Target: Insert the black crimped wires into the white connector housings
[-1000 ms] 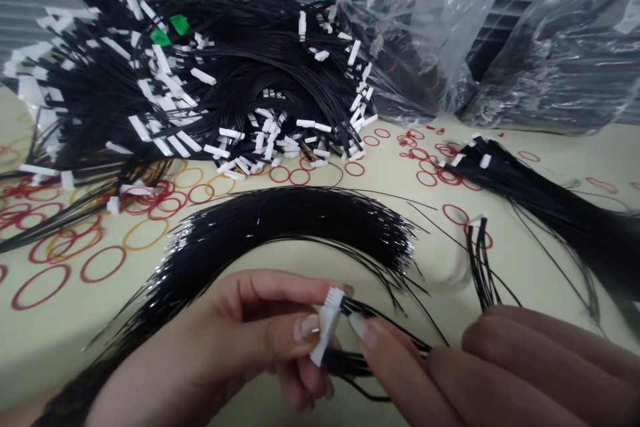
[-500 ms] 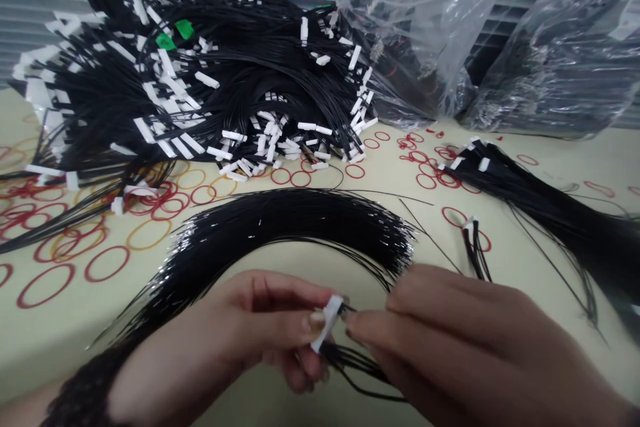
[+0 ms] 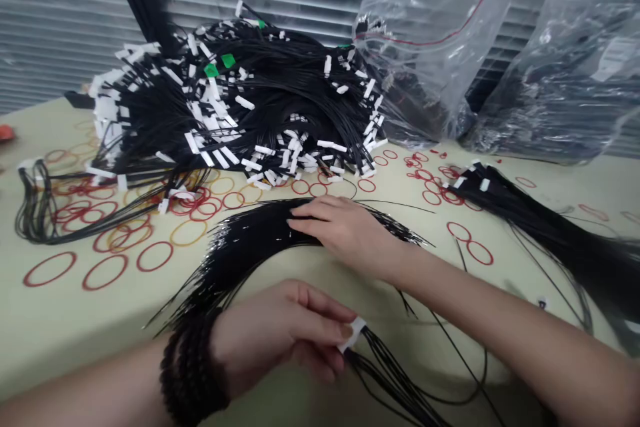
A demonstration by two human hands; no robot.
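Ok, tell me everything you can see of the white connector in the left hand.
The white plastic connector is a narrow, flat, bar-shaped housing, pinched between the thumb and fingers of the left hand. It sits tilted, its lower end toward the hand. Thin black wires leave its far side and spread down and to the right. Its contacts and exact wire count can't be made out at this size.
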